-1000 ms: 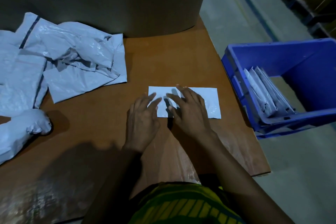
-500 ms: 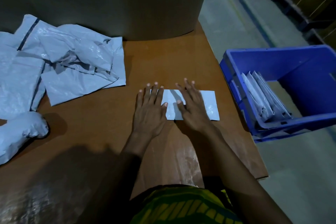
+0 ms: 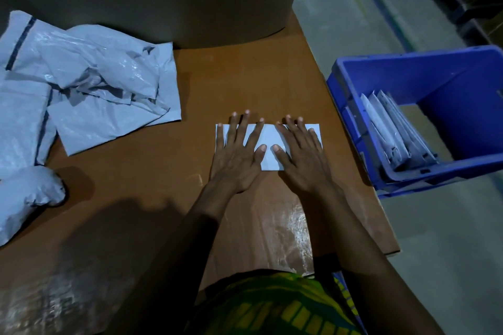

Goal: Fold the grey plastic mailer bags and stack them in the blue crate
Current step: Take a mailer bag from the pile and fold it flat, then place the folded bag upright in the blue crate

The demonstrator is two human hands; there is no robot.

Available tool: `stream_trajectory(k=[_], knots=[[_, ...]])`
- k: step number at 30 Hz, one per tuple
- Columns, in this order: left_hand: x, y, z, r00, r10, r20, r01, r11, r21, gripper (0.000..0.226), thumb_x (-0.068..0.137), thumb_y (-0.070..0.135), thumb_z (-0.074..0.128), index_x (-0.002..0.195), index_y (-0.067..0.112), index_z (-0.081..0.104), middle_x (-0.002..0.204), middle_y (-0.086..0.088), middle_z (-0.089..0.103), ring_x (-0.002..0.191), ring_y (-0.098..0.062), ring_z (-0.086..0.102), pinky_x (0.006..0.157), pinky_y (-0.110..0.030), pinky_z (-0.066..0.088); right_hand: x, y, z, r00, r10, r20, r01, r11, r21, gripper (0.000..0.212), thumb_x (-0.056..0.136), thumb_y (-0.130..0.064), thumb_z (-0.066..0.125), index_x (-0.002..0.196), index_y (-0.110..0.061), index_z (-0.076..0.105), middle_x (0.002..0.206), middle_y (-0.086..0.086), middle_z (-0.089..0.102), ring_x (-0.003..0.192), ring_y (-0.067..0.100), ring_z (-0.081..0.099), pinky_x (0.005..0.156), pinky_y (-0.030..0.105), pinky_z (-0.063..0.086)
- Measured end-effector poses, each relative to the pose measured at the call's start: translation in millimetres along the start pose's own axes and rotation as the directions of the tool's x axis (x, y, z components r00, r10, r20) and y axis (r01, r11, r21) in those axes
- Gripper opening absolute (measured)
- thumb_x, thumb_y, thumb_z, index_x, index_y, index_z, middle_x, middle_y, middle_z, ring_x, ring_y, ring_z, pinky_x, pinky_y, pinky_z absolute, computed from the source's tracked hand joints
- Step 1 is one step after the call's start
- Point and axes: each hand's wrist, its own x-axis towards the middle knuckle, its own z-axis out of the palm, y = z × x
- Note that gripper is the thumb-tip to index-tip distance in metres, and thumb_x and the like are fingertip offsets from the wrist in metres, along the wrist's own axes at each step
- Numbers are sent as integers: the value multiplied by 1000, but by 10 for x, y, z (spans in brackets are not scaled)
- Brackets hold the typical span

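Note:
A folded grey mailer bag (image 3: 269, 156) lies flat as a narrow rectangle on the brown cardboard work surface (image 3: 245, 84). My left hand (image 3: 238, 153) presses on its left half with straight, spread fingers. My right hand (image 3: 300, 155) presses flat on its right half in the same way. The blue crate (image 3: 408, 73) stands on the floor to the right of the surface, tilted, with several folded grey mailers (image 3: 392, 130) upright along its left wall.
A crumpled pile of unfolded grey mailer bags (image 3: 89, 84) covers the far left of the surface, with a bunched one (image 3: 24, 198) nearer me. A large cardboard roll (image 3: 163, 0) stands at the back. Concrete floor lies beyond the right edge.
Both hands slid apart along the folded mailer, from bunched together at its left part to spread flat over both halves. The mailer stayed in place.

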Motion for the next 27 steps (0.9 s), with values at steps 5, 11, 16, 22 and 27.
stream_trajectory(k=[5,11,16,22,27], knots=[[-42,9,-41,999,-20,-47,16,995,-95,66,108,57,25,165,27,11,173,-4,-4,159,-21,-11,126,-50,-14,-115,-47,-144,992,13,-129,16,975,222,51,105,-42,58,152,-27,48,165,-8,34,157,6,13,127,44,19],[-504,11,-151,970,-14,-242,-55,959,-279,37,102,40,59,135,24,65,154,-4,49,152,-24,30,126,-46,18,-511,16,-268,955,-80,-287,97,994,46,26,92,-40,78,113,-25,78,138,-5,63,139,16,46,114,45,37],[-628,31,-200,968,24,-250,-95,956,-276,28,94,40,72,118,26,72,143,-1,57,146,-25,39,117,-47,32,-488,61,-167,921,-202,-332,190,979,-70,8,96,-25,75,97,-18,79,118,-2,71,120,22,61,97,46,46],[-443,-74,-396,945,111,-308,-158,978,-133,27,83,25,83,109,20,75,124,-4,66,129,-30,53,96,-43,39,-431,9,-243,901,-251,-355,223,968,-118,8,98,-18,70,102,-14,75,113,0,72,110,24,65,89,46,48],[-229,-115,-618,914,167,-371,-197,979,-45,20,84,9,77,102,17,76,97,-2,67,105,-29,60,85,-40,35,-420,12,-436,935,-231,-270,177,962,-210,37,100,-47,66,125,-20,67,125,-3,67,118,22,59,95,42,45]])
